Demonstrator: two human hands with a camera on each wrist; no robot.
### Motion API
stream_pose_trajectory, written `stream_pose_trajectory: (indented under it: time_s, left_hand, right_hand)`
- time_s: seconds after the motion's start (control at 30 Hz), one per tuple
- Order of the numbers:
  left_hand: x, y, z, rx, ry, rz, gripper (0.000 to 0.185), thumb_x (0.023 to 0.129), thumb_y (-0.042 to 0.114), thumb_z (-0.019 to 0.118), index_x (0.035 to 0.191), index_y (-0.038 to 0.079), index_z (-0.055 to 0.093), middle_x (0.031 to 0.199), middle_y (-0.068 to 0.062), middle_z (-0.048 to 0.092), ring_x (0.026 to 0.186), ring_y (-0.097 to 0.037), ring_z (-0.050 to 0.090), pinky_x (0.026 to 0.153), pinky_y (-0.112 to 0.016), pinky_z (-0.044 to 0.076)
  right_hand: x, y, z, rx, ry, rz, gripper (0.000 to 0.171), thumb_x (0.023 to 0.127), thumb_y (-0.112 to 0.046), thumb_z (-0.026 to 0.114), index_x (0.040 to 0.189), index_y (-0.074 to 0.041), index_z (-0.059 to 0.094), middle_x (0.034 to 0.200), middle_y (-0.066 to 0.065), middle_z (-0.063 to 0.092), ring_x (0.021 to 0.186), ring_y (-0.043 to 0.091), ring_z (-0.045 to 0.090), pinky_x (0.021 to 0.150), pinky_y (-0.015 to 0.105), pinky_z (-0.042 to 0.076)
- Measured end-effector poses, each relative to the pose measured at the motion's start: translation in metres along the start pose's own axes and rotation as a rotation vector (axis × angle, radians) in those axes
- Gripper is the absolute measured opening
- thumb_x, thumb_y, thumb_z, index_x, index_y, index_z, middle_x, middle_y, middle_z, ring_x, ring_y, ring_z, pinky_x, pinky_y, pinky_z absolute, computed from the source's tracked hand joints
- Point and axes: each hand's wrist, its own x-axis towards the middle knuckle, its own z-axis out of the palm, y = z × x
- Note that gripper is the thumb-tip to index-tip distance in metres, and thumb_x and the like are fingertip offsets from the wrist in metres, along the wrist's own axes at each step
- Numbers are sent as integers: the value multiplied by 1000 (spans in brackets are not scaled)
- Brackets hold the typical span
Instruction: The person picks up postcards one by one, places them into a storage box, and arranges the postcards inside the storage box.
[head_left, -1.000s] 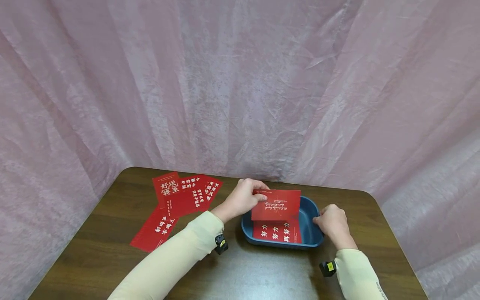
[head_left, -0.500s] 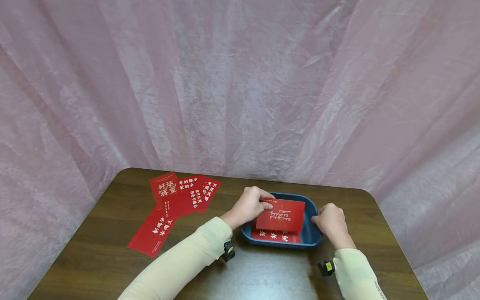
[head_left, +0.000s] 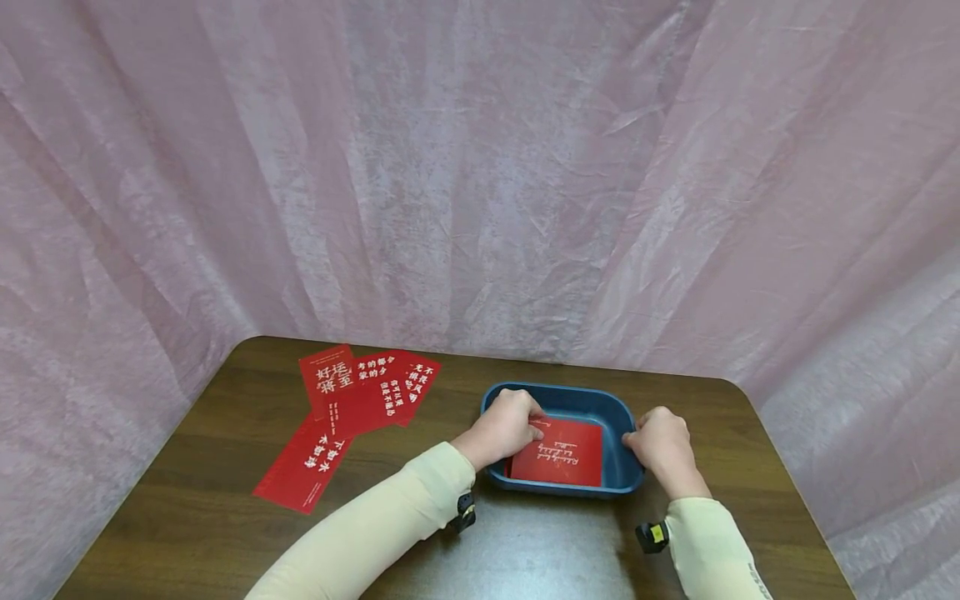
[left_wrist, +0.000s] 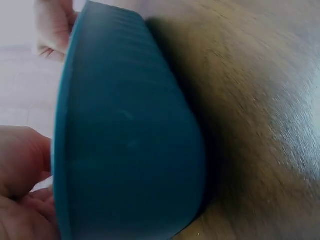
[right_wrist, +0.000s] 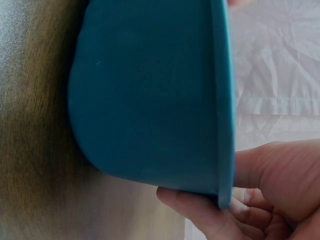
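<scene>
A red card (head_left: 558, 452) is pinched at its 9 o'clock edge by the left hand (head_left: 504, 427), fingers curled, and lies inside the blue tray (head_left: 621, 467). The tray's 3 o'clock rim is gripped by the right hand (head_left: 662, 442). More red cards (head_left: 352, 408) are spread at 9 o'clock on the worktop (head_left: 525, 550).

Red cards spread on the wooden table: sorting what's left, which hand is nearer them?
Left. The left hand is in the blue tray, on the side facing the red cards; the right hand grips the far rim.

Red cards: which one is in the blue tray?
The red card under the left hand, lying inside the blue tray; the other cards lie on the table.
</scene>
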Motion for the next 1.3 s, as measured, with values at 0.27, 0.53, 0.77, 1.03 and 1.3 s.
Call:
stream_pose_trajectory:
  time_s: [0.27,0.53,0.77,1.03,1.3]
  left_hand:
    - [-6,1,6,247,-1,30,14,78,23,76,88,14,73,80,3,70,67,-5,60,57,-21,49]
    - [-7,-1,8,396,48,87,13,78,20,71,67,19,66,65,6,64,57,-6,53,52,-26,46]
    - [-7,-1,9,464,50,84,8,80,25,71,77,18,68,72,5,67,61,-9,58,54,-29,50]
    - [-7,1,9,476,31,52,10,81,30,70,80,20,69,71,5,66,59,-8,53,52,-28,49]
    - [-16,6,-14,495,129,220,5,83,26,67,80,23,69,79,5,66,73,-9,62,59,-28,52]
  right_hand:
    - [-2,1,2,-7,6,-7,44,80,-16,67,43,-13,43,42,-4,33,40,11,38,40,25,31]
    - [-1,1,2,-16,24,-18,44,79,-15,67,42,-13,43,42,-5,31,39,10,35,40,24,29]
    - [0,0,2,-17,18,-24,45,80,-15,67,42,-13,43,41,-5,31,38,10,35,40,24,30]
    - [0,-1,1,-23,17,-20,46,80,-16,67,42,-14,41,42,-5,30,39,10,33,40,24,29]
    - [1,0,0,-24,17,-15,46,79,-17,67,43,-14,40,43,-5,29,40,9,29,40,24,26]
